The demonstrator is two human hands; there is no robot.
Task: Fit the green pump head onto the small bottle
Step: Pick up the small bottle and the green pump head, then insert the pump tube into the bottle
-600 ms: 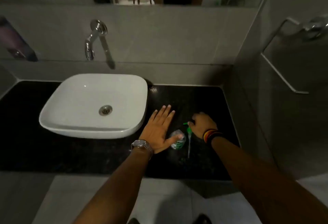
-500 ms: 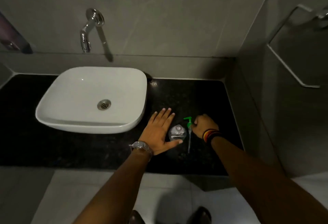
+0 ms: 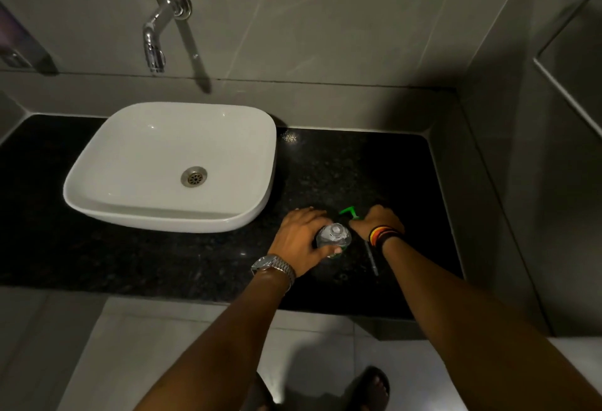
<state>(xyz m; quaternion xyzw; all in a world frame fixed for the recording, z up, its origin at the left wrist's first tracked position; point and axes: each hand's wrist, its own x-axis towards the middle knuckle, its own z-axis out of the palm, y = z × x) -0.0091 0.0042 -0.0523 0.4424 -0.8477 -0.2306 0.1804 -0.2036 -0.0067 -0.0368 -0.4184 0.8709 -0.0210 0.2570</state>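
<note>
A white basin (image 3: 169, 166) sits at the left of a black bench (image 3: 358, 169), under a chrome tap (image 3: 159, 35) on the grey wall. Just right of the basin, the left hand (image 3: 301, 238), with a watch (image 3: 272, 265) on its wrist, is wrapped around a small clear bottle (image 3: 334, 237) standing upright on the bench, its neck open. Just beside it, the right hand (image 3: 378, 221), wearing striped bands (image 3: 384, 235), is closed on the green pump head (image 3: 350, 211), whose thin tube (image 3: 372, 259) trails along the bench toward the near edge. The pump and bottle are apart.
</note>
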